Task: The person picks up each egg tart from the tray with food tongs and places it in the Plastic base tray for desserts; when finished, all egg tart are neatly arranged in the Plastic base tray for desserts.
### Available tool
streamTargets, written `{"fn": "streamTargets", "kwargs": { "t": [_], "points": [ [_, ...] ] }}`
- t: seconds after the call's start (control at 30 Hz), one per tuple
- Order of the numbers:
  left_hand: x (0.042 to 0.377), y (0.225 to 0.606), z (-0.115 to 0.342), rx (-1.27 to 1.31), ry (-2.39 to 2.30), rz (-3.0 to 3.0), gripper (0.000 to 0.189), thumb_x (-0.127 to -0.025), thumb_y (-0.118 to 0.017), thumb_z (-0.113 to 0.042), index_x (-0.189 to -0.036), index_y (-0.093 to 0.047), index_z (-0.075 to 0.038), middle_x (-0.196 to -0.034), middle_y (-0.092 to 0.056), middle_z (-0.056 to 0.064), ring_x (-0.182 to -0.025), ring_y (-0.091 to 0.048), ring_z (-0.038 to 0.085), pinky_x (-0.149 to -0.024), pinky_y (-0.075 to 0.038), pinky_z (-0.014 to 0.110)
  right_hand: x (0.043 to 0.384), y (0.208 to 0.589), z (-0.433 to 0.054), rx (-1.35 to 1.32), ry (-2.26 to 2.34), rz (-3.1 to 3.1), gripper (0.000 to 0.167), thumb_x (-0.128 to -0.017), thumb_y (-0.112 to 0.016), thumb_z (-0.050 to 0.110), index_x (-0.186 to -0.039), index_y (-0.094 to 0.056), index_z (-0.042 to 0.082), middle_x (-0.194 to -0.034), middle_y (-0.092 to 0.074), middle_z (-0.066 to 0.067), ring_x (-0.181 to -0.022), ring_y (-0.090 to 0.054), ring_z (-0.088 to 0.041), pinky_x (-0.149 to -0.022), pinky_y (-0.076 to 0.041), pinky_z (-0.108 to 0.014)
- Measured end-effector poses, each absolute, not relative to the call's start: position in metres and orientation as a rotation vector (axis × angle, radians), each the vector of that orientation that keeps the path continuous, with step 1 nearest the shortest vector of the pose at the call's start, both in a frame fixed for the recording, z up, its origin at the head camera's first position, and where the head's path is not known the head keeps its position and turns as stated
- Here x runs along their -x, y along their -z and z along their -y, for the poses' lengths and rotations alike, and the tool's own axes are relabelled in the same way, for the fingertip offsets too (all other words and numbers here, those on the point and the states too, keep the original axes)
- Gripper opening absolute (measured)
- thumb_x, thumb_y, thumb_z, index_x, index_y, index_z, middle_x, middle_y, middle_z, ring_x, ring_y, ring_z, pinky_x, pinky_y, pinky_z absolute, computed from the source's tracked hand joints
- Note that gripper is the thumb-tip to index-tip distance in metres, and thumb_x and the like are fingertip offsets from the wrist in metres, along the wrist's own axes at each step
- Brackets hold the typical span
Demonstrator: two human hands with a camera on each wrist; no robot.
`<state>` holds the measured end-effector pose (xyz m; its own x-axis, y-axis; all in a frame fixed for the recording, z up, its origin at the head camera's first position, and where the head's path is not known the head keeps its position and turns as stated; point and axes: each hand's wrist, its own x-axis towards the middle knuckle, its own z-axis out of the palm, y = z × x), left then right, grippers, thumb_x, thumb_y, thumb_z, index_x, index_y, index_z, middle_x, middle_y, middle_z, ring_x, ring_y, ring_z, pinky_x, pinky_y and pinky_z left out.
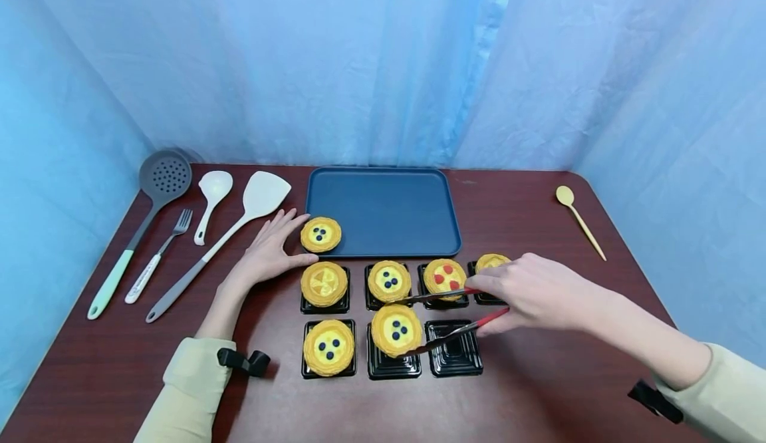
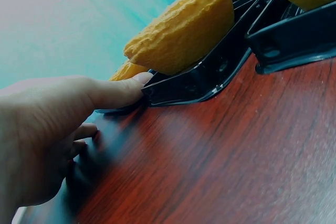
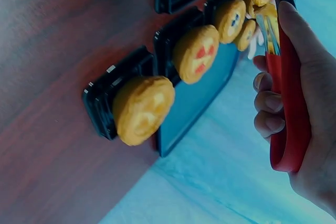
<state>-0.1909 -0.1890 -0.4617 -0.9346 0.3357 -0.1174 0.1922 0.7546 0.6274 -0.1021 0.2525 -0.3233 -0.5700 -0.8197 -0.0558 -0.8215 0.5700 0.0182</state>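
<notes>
My right hand [image 1: 526, 293] grips red-handled tongs [image 3: 291, 98], the handles between thumb and curled fingers. The tong arms reach left around a blueberry-topped egg tart [image 1: 396, 330], which overlaps the middle black plastic base [image 1: 395, 368] of the front row. With fingers spread, my left hand [image 1: 269, 250] lies at the left edge of the blue tray [image 1: 389, 210]. Its thumb [image 2: 126, 90] is right at the corner of a black base in the left wrist view. Close to these fingers, another blueberry tart [image 1: 321, 235] sits in the tray's front left corner.
More tarts sit on black bases: blueberry [image 1: 329, 348], fruit-wedge [image 1: 324, 284] and strawberry [image 1: 445, 278] ones among them. A bare base [image 1: 453, 348] stands front right. A skimmer [image 1: 165, 175], fork [image 1: 158, 257], white ladle [image 1: 215, 187] and spatula [image 1: 263, 195] lie left, a yellow spoon [image 1: 577, 217] right.
</notes>
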Motion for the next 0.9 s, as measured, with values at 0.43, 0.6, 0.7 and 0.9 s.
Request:
{"fn": "streamTargets", "kwargs": {
  "t": [0.43, 0.6, 0.7, 0.9],
  "points": [
    [0.19, 0.46, 0.189, -0.42, -0.944, -2.73, 0.094, -0.088, -0.078, -0.047, -0.163, -0.031, -0.017, -0.173, -0.014, 0.02, -0.162, -0.002, 0.042, -0.131, 0.0, 0.061, 0.099, 0.34, -0.252, 1.455, -0.07, -2.715, 0.057, -0.08, -0.077, 0.067, -0.111, -0.072, 0.02, -0.085, -0.073, 0.012, -0.068, -0.061, 0.0, -0.049, -0.036, -0.014],
    [0.191, 0.461, 0.189, -0.418, -0.94, -2.732, 0.094, -0.088, -0.078, -0.047, -0.164, -0.031, -0.018, -0.173, -0.014, 0.02, -0.162, -0.001, 0.041, -0.131, 0.0, 0.061, 0.098, 0.34, -0.25, 1.459, -0.086, -2.709, 0.055, -0.081, -0.075, 0.068, -0.109, -0.072, 0.021, -0.083, -0.073, 0.013, -0.068, -0.062, 0.0, -0.049, -0.038, -0.015],
    [0.191, 0.461, 0.189, -0.416, -0.937, -2.731, 0.094, -0.089, -0.078, -0.047, -0.164, -0.031, -0.017, -0.173, -0.014, 0.02, -0.162, -0.001, 0.041, -0.131, 0.0, 0.061, 0.098, 0.34, -0.25, 1.448, -0.095, -2.708, 0.056, -0.081, -0.075, 0.068, -0.11, -0.072, 0.02, -0.083, -0.073, 0.013, -0.068, -0.062, 0.0, -0.05, -0.038, -0.015],
    [0.191, 0.461, 0.19, -0.416, -0.931, -2.73, 0.093, -0.089, -0.078, -0.048, -0.164, -0.03, -0.018, -0.173, -0.013, 0.02, -0.162, -0.001, 0.041, -0.131, 0.0, 0.061, 0.097, 0.341, -0.25, 1.43, -0.099, -2.699, 0.058, -0.081, -0.073, 0.07, -0.112, -0.072, 0.02, -0.08, -0.071, 0.015, -0.066, -0.059, 0.001, -0.049, -0.035, -0.014]
  ]
}}
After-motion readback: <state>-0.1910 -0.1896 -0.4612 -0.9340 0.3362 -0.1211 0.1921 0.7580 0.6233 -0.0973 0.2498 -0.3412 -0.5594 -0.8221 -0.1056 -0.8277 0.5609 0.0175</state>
